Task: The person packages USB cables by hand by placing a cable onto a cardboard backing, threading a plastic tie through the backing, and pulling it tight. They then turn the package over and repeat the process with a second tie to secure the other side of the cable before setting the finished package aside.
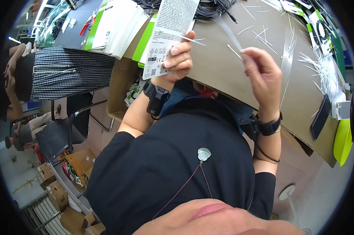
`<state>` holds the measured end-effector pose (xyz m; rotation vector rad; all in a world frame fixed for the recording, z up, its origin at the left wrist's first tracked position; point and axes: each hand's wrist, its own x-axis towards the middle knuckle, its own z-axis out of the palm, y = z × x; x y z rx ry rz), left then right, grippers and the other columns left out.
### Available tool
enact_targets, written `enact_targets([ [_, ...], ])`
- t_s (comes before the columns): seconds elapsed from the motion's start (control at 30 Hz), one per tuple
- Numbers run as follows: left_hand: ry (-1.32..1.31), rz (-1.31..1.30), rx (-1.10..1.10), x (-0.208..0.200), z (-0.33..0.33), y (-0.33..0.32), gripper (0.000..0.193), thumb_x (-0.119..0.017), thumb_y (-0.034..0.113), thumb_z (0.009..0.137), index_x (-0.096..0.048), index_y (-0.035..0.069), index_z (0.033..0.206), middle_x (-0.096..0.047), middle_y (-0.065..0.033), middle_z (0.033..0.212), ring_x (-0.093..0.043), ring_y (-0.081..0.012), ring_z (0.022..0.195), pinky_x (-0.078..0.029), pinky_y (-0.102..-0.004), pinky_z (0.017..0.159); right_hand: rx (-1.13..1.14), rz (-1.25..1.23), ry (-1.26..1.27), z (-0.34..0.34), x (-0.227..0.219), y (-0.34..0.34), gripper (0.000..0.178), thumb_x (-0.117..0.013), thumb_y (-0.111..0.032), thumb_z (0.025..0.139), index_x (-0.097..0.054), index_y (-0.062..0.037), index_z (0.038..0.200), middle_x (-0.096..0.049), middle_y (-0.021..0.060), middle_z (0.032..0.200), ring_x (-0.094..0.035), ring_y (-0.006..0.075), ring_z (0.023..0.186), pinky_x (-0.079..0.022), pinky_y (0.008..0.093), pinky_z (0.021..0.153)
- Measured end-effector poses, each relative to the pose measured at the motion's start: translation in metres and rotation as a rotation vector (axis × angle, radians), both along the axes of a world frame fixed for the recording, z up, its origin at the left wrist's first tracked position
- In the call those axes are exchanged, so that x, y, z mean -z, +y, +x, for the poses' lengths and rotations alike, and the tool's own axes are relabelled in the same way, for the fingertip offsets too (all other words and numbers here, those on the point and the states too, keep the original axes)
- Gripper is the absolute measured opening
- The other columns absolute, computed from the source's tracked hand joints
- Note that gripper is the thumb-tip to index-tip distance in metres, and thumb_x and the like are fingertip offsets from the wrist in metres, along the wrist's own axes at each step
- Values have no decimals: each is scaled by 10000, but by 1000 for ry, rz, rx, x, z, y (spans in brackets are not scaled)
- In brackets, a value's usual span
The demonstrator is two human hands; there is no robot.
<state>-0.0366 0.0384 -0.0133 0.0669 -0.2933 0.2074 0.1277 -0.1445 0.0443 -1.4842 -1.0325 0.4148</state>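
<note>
My left hand [179,58] grips a white packaging card [167,33] covered in small print, held upright at the table edge. Thin white strips [194,40] show beside its fingertips; I cannot tell whether they are held or lie behind. To the right, over the tabletop, my right hand [263,72] is closed in a pinch. From its fingertips a translucent plastic strip [228,33] runs up and left. A thin white cable tie [234,51] with a small head also reaches the fingers; whether it is held is unclear.
Black cables [216,8] lie coiled at the far edge. A stack of white-and-green cards [120,27] stands to the left. Loose white cable ties [322,70], a dark phone [320,116] and a yellow-green object [342,143] lie right. People sit at left near a black chair [63,133].
</note>
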Motion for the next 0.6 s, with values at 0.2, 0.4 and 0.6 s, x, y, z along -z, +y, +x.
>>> enact_targets([
  [0.2, -78, -67, 103, 6, -3, 1, 524, -379, 270, 1000, -315, -112, 1353, -611, -123, 813, -571, -115, 433, -365, -208, 395, 29, -39, -406, -19, 8, 13, 68, -628, -26, 859, -648, -16, 922, -613, 59, 787, -564, 138, 637, -446, 245, 571],
  [0.4, -136, -28, 114, 3, -1, -4, 549, -368, 283, 1000, -282, -114, 1370, -632, -165, 869, -585, -125, 433, -364, -213, 389, 56, -51, -413, -22, 11, 19, 69, -637, -33, 846, -644, -17, 912, -612, 75, 775, -573, 173, 637, -460, 264, 587],
  [0.6, -144, -3, 112, -1, -1, -6, 567, -363, 302, 1000, -273, -115, 1373, -635, -170, 876, -584, -127, 433, -357, -214, 391, 66, -57, -425, -23, 14, 19, 70, -638, -37, 841, -642, -17, 908, -614, 76, 775, -577, 183, 636, -465, 275, 590],
])
